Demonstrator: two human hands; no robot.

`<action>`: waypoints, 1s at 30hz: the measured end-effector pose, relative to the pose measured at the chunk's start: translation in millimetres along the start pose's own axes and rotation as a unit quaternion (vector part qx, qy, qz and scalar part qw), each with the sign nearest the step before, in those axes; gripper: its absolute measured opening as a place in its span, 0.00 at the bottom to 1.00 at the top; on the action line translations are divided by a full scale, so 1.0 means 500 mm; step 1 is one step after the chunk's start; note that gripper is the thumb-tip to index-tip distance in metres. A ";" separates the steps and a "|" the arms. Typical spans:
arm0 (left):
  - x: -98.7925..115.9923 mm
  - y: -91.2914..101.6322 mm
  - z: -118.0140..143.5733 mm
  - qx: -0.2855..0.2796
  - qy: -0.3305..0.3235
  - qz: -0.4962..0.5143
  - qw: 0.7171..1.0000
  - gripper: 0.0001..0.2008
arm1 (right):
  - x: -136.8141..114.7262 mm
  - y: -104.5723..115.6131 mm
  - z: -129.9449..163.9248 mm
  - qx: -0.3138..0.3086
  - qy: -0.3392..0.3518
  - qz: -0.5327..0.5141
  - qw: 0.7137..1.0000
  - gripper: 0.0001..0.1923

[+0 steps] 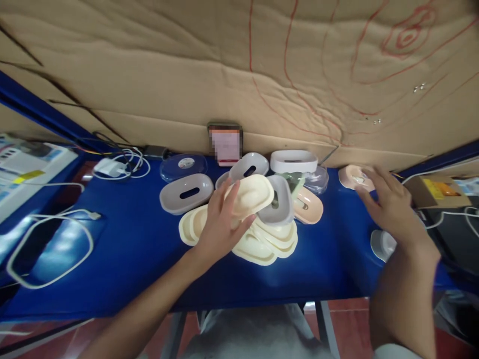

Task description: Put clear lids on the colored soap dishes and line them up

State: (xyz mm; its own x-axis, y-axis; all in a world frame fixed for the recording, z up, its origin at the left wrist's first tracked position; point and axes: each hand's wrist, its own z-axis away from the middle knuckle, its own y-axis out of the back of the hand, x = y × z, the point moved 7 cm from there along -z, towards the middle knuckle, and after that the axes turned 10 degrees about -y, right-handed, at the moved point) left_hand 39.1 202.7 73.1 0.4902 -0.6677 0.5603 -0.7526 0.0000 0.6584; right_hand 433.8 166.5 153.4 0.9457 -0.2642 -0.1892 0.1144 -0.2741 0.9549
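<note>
Risk, pile: the left hand is gripping a cream oval tray at its near edge, fingers curled over the rim and thumb underneath, and is lifting it clear of a loose stack of cream trays fanned out on the blue counter. The stack is leaning unevenly, so a drag of the lifted tray across it is likely to be pushing the top pieces toward the counter's front edge.

Risk, neighbours: a grey tray is tilting against the lifted tray's far side, touching or nearly so, and could be tipped as the cream one comes away. A pink tray is lying just beside it.

Risk, right side: the right hand is hovering flat with fingers spread and empty over the counter's right end, just short of a pink dish. A small grey piece is sitting under the wrist near the counter's edge, and a low sweep of the forearm could be knocking it off.

Pose, left arm: reaching forward from lower left, wrist bent slightly upward.

Pose, right arm: extending from lower right, palm down, wrist level.

Also present: grey slotted lids, a white lid, a clear cover, white cables, a cardboard backing.
</note>
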 end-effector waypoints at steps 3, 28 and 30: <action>0.006 -0.010 0.003 -0.003 -0.023 -0.037 0.999 0.40 | 0.235 -0.014 0.133 0.005 -0.179 0.088 0.980 0.43; 0.150 -0.012 -0.021 0.032 -0.106 0.332 0.937 0.53 | -0.289 0.009 0.183 -0.105 0.325 -0.240 0.909 0.42; 0.118 0.006 -0.024 0.088 -0.090 0.301 0.945 0.51 | -0.329 0.025 0.112 -0.100 0.347 -0.281 0.889 0.38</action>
State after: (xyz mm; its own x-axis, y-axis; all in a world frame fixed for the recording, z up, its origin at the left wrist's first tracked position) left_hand 71.1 172.3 114.1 -0.1205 -0.7027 0.7012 -0.9406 0.3066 0.1457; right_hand 262.6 154.9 183.7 0.6740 0.5161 -0.5285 0.6143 0.0056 0.7890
